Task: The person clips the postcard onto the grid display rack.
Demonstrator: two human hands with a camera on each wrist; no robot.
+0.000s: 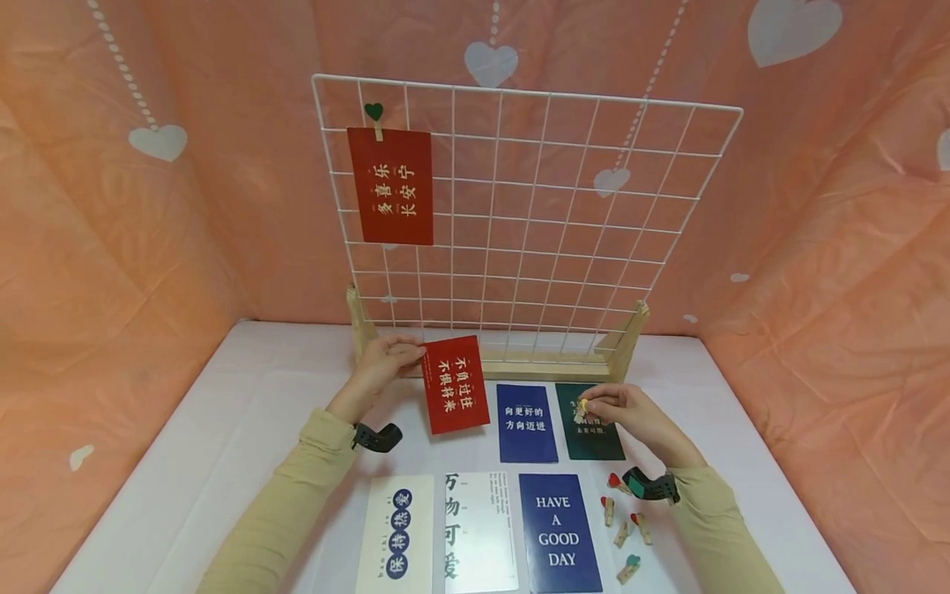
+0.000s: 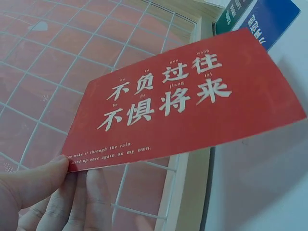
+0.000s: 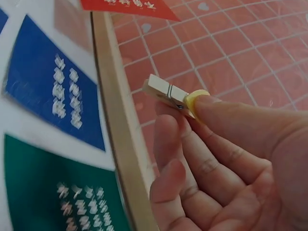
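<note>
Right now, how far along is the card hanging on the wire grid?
One red card already hangs on the wire grid under a green heart clip. In hand: the left hand holds a second red card, and the right hand pinches a yellow-tipped clothespin. Left: five cards on the table, including the HAVE A GOOD DAY card, and spare clips.
</note>
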